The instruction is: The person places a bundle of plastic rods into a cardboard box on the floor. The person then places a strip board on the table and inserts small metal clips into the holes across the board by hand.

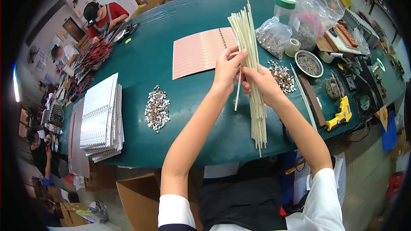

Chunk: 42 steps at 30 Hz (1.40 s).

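While both hands are raised over the dark green table [141, 38], most of the risk seems to come from long sticks and loose small pieces. At far left, the uneven stack of white, ridged sheets [100, 119] could slide if an elbow swung wide. The loose heap of small silver metal pieces [157, 109] could scatter under a dragged forearm. Beyond it, the flat pink sheet with fine rows [201, 51] could crease or shift if the stick tops dipped. The left hand [229, 65] has thumb and fingers drawn in at the bundle's edge; I cannot tell whether they pinch anything. One thin, pale stick [237, 96] hangs apart below and could drop if loosely held. Next, the long bundle of pale yellow-green sticks [257, 113] stands tilted over the table's near side, its ends ragged (a few jut well past the others). The right hand [262, 81] grips it around the middle; slackened fingers could let it fan out. Rightward, the mixed silver and copper-coloured heap [283, 78] and the round metal bowl [315, 75] could be knocked by swinging ends.
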### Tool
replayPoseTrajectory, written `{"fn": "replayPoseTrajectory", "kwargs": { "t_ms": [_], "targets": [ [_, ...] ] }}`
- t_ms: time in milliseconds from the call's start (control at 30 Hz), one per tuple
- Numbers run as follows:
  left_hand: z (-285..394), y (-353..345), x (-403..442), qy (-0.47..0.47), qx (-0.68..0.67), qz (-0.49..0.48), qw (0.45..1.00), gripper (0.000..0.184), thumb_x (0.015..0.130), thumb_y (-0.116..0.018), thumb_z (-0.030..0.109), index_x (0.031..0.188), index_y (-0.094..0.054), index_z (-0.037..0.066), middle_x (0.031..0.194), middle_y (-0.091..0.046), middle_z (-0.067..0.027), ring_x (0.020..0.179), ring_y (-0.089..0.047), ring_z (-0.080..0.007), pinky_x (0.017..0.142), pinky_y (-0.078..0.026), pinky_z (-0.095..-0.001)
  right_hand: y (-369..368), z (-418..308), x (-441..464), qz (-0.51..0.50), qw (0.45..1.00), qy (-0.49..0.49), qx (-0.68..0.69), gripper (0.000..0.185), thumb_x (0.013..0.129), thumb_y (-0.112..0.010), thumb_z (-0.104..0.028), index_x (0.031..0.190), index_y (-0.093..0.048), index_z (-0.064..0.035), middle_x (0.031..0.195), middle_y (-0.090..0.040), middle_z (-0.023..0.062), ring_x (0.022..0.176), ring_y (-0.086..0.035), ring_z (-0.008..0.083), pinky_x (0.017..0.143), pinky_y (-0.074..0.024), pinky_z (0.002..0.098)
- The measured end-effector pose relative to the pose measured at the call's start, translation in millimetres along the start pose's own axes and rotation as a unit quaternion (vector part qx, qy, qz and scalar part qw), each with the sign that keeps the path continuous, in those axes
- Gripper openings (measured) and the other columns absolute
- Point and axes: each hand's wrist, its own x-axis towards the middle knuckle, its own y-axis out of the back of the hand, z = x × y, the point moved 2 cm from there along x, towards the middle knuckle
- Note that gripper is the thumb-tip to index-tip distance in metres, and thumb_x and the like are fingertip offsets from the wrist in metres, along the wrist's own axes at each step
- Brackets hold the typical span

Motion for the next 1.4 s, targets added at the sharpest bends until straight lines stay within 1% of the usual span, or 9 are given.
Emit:
{"fn": "replayPoseTrajectory", "kwargs": {
  "t_ms": [167,267,433,733,833,933,1033,1233,1400],
  "targets": [
    [-20,-7,11,0.041,-0.039,-0.001,0.998,0.032,0.094,-0.065,0.021,0.116,-0.058,-0.001,0.091,-0.064,-0.0074,0.066,-0.060,-0.0096,0.045,-0.042,-0.0230,16,4,-2,0.037,0.999,0.000,-0.009,0.035,0.103,-0.050,-0.039,0.113,-0.055,-0.0053,0.091,-0.063,0.0041,0.072,-0.063,0.0118,0.058,-0.0566,0.0278],
    [-30,-10,18,0.047,-0.036,-0.031,0.998,0.025,0.097,-0.059,0.022,0.109,-0.060,0.000,0.085,-0.064,-0.0056,0.064,-0.060,-0.0099,0.046,-0.044,-0.0230,26,2,-2,0.046,0.999,0.016,0.000,0.036,0.103,-0.049,-0.040,0.114,-0.054,-0.0054,0.092,-0.063,0.0046,0.070,-0.063,0.0121,0.057,-0.0560,0.0282],
    [-38,-28,16,0.039,-0.055,-0.006,0.998,0.022,0.099,-0.055,0.022,0.105,-0.061,0.002,0.080,-0.062,-0.0037,0.056,-0.055,-0.0091,0.041,-0.041,-0.0241,36,1,0,0.091,0.993,0.053,-0.053,0.025,0.100,-0.054,-0.022,0.113,-0.051,-0.0005,0.090,-0.064,0.0082,0.067,-0.064,0.0134,0.054,-0.0564,0.0278],
    [-54,-32,20,0.057,-0.007,0.032,0.998,0.027,0.099,-0.056,0.023,0.111,-0.062,0.000,0.085,-0.065,-0.0057,0.058,-0.056,-0.0104,0.043,-0.042,-0.0262,40,3,1,0.158,0.975,0.076,-0.137,0.029,0.095,-0.060,-0.018,0.111,-0.049,0.0030,0.091,-0.066,0.0113,0.061,-0.066,0.0148,0.049,-0.0556,0.0284],
    [-54,-34,23,-0.003,0.019,0.039,0.999,0.027,0.097,-0.058,0.021,0.112,-0.062,-0.001,0.086,-0.065,-0.0064,0.057,-0.054,-0.0105,0.042,-0.041,-0.0274,40,1,-3,0.171,0.971,0.083,-0.147,0.029,0.093,-0.061,-0.017,0.110,-0.048,0.0027,0.090,-0.066,0.0115,0.061,-0.066,0.0147,0.049,-0.0557,0.0288],
    [-54,-36,24,0.037,-0.005,0.018,0.999,0.032,0.095,-0.060,0.019,0.119,-0.058,-0.002,0.089,-0.067,-0.0111,0.066,-0.062,-0.0152,0.051,-0.049,-0.0286,42,0,-5,0.182,0.967,0.087,-0.158,0.029,0.093,-0.062,-0.016,0.110,-0.048,0.0024,0.089,-0.066,0.0111,0.060,-0.066,0.0142,0.049,-0.0551,0.0292],
    [-53,-40,25,-0.002,0.021,0.019,1.000,0.038,0.093,-0.062,0.016,0.124,-0.053,-0.005,0.098,-0.066,-0.0138,0.071,-0.064,-0.0169,0.053,-0.050,-0.0294,47,-2,-7,0.189,0.962,0.090,-0.174,0.028,0.093,-0.062,-0.015,0.110,-0.047,0.0023,0.087,-0.067,0.0104,0.058,-0.064,0.0134,0.048,-0.0536,0.0293],
    [-43,-45,30,-0.212,0.257,0.044,0.942,0.043,0.089,-0.067,0.012,0.129,-0.052,0.006,0.109,-0.059,-0.0156,0.085,-0.070,-0.0225,0.070,-0.056,-0.0347,50,-10,-14,0.203,0.953,0.097,-0.204,0.024,0.096,-0.058,-0.012,0.113,-0.046,0.0003,0.088,-0.064,0.0084,0.058,-0.058,0.0091,0.046,-0.0499,0.0254],
    [-41,-48,35,-0.224,0.268,0.001,0.937,0.034,0.090,-0.066,0.012,0.123,-0.058,0.005,0.115,-0.056,-0.0161,0.086,-0.070,-0.0242,0.072,-0.056,-0.0353,49,-12,-16,0.199,0.953,0.103,-0.203,0.024,0.096,-0.058,-0.012,0.112,-0.046,0.0015,0.088,-0.063,0.0084,0.059,-0.058,0.0092,0.047,-0.0500,0.0252]
  ]
}}
